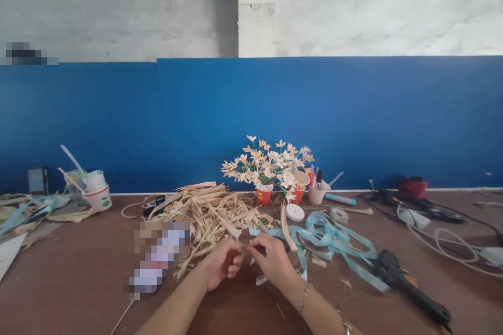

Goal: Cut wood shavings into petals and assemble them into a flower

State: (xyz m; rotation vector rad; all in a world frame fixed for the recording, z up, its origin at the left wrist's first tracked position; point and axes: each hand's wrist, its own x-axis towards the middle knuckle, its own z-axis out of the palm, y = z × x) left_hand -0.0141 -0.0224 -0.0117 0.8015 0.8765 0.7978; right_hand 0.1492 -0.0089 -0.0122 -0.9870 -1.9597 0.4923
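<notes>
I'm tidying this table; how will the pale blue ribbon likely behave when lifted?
The ribbon is probably floppy, since it lies in loose loops. It looks thin, so likely light for its spread. Its crossing strands may well tangle.

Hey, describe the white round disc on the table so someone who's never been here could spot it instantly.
Find the tall, flat blue panel behind the brown table, then the cream, pointed-petalled flowers before its middle. On the table just below their right half lies the white round disc. Its broad face is white, whereas the roll to its right is translucent and ring-shaped.
</notes>
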